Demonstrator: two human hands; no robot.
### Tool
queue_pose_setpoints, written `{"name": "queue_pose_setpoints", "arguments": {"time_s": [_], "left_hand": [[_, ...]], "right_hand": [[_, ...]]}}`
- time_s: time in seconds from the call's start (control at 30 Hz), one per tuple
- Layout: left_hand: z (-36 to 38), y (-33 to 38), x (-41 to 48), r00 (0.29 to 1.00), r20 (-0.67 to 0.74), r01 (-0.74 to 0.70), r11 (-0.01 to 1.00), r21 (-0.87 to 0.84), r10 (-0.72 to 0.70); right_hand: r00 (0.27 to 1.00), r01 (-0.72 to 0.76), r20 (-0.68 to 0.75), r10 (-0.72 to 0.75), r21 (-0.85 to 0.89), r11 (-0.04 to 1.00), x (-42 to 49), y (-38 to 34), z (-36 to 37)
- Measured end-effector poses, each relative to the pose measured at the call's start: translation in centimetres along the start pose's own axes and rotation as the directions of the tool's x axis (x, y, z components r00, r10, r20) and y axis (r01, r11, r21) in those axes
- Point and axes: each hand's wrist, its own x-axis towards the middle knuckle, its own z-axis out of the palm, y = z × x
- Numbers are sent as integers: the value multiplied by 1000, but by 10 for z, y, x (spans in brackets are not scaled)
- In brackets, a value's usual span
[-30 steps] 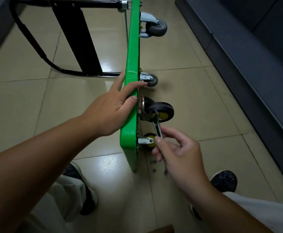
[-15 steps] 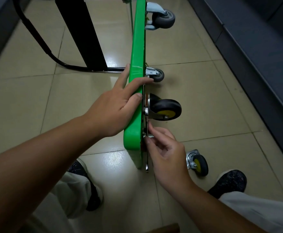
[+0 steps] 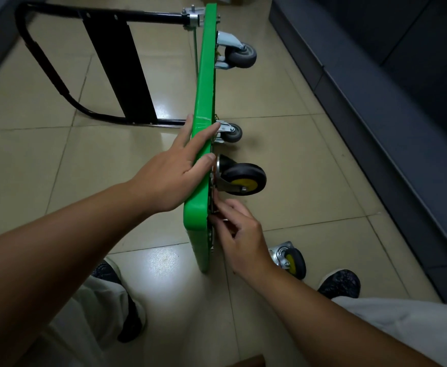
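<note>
Right hand (image 3: 241,234) pinches half-hidden metal piece (image 3: 225,220) just under yellow-hub caster (image 3: 243,178), left hand (image 3: 172,176) only lies flat on green deck (image 3: 204,96): hard push tips deck or piece slips.

Glossy green plastic deck (image 3: 204,102), shiny metal caster bracket (image 3: 223,181).

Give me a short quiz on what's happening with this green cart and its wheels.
1. True or false: the green plastic cart deck stands on its edge on the beige tiled floor.
2. Which hand lies flat on the deck's top edge: A the left, B the right?
3. How many black rubber casters with yellow hubs are visible?
Key: 1 true. 2 A, left hand. 3 two: deck caster, loose caster on the floor.
</note>
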Motion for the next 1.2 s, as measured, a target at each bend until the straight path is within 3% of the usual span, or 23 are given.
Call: {"name": "queue_pose_setpoints", "arguments": {"time_s": [0.13,0.23,0.3,0.4,0.5,0.57,0.7,0.8,1.03,1.2], "left_hand": [[-2,0,0,1000,21,8,1000,4,-8],[-2,-1,0,1000,11,3,1000,-29,-2],[-2,-2,0,1000,1,-1,999,-44,1],[-3,0,-2,1000,8,13,999,-42,-12],[-4,1,-1,1000,16,12,1000,-28,-11],[-4,0,-1,1000,21,4,1000,-30,-4],[-3,-3,0,1000,15,-13,999,-32,13],[-3,-6,0,1000,2,-20,999,-39,21],[0,-5,2,999,-25,-34,999,-35,33],[0,-5,2,999,-32,-29,999,-30,28]], "right_hand": [[998,-53,18,53,2,999,0,-15,-5],[975,-219,38,217,66,973,2,-41,-14],[915,-404,110,389,220,888,13,-67,-20],[767,-635,234,597,403,659,41,-103,-30],[707,-700,345,618,470,538,51,-115,-40],[708,-702,343,617,436,564,40,-110,-46],[822,-542,72,565,403,737,1,-80,-58],[832,-501,-34,553,381,777,-13,-53,-50],[941,-281,-148,305,162,946,-1,-38,-15],[963,-197,-144,228,206,959,-12,-37,5]]}}
